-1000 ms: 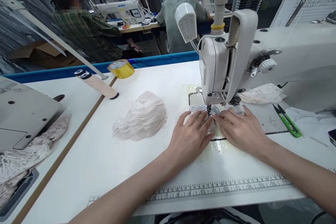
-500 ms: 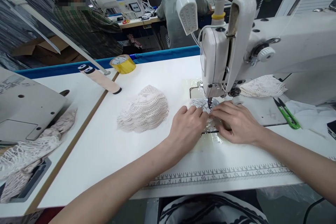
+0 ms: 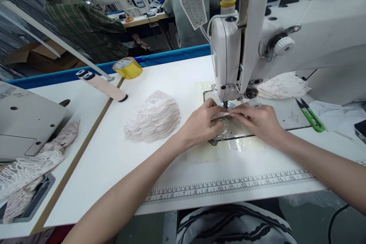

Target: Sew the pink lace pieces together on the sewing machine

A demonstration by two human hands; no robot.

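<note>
Just in front of the needle of a white sewing machine [image 3: 227,53], both my hands meet at a small piece of white lace [image 3: 220,114]. My left hand [image 3: 201,122] pinches its left side between thumb and fingers. From the right, my right hand [image 3: 257,122] pinches the lace edge close to the presser foot. Most of the piece is hidden by my fingers. A stack of pale lace pieces [image 3: 156,118] lies on the white table to the left of my hands. More lace pieces [image 3: 283,85] lie behind the needle area, under the machine arm.
Green thread snips [image 3: 310,115] lie at the right beside white cloth [image 3: 339,116]. A yellow tape roll [image 3: 127,68] and a pink thread cone [image 3: 103,86] are at the back left. Printed ruler marks [image 3: 228,187] run along the front edge. Two people sit at machines beyond.
My left hand has turned from a closed, knuckles-up pose to a side pinch on the lace. My right hand's fingers have straightened toward the needle. The view has shifted slightly.
</note>
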